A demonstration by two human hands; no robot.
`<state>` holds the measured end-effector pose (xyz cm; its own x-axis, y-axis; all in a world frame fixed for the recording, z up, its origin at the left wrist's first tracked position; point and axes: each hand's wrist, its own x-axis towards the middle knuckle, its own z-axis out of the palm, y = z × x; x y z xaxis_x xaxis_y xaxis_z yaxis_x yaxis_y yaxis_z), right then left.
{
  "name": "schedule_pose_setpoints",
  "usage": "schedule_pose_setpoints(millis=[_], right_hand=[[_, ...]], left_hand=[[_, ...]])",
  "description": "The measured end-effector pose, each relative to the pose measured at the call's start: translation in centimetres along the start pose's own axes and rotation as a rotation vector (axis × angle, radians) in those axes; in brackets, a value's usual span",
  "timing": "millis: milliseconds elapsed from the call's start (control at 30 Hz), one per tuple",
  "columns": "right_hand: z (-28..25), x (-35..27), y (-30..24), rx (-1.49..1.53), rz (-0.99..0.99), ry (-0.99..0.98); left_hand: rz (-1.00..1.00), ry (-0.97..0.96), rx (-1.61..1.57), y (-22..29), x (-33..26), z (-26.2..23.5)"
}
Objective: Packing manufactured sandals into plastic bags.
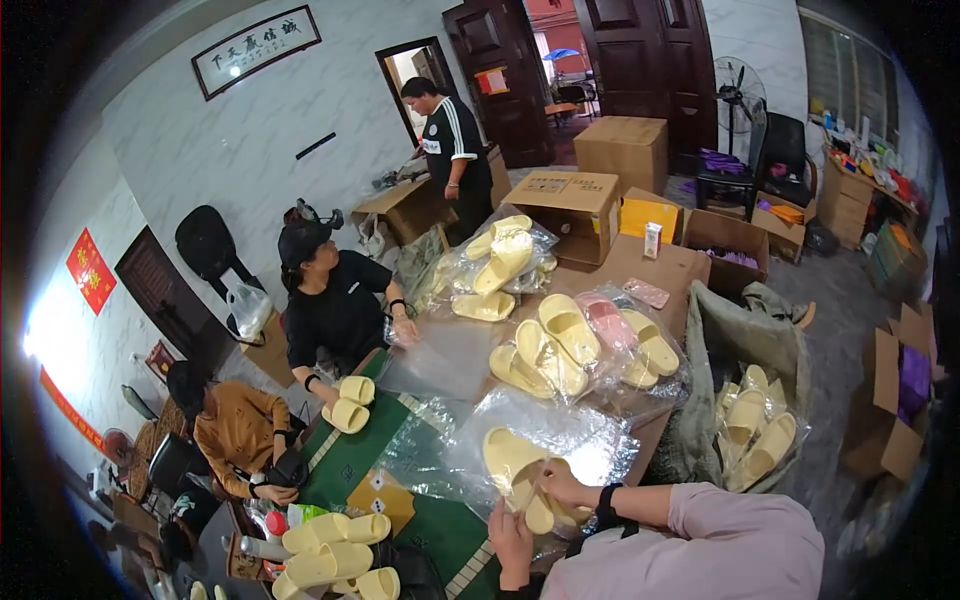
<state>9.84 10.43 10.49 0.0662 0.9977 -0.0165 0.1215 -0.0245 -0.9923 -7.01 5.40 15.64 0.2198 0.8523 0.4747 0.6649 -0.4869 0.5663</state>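
Observation:
A pair of pale yellow slides (512,462) is directly in front of me, at the near edge of the table. My right hand (562,486) grips one slide near its strap, with the fingers bent round it. Against the near-left side of the pair, my left hand (511,540) has its fingers curled on a slide's edge. Transparent plastic bags (590,425) lie just beyond, shiny and crumpled. Farther back sit bagged yellow slides (560,345) and a pink slide (608,322). Several loose yellow slides (335,560) are heaped at the lower left.
Across the green-topped table (345,470), a co-worker in black (335,305) holds yellow slides (350,405). Another, in brown (235,430), sits at left; a third person (455,160) stands behind. A sack of bagged slides (700,380) is at right, with cardboard boxes (565,215) at the back.

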Motion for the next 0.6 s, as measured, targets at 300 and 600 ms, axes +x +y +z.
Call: schedule_pose_setpoints(millis=[300, 600], right_hand=[[-0.8, 1.5, 1.0, 0.236, 0.009, 0.241], [-0.5, 2.3, -0.1, 0.174, 0.085, 0.451]], left_hand=[[-0.004, 0.020, -0.057, 0.6, -0.1, -0.3], [-0.061, 0.088, -0.036, 1.4, 0.2, -1.1]])
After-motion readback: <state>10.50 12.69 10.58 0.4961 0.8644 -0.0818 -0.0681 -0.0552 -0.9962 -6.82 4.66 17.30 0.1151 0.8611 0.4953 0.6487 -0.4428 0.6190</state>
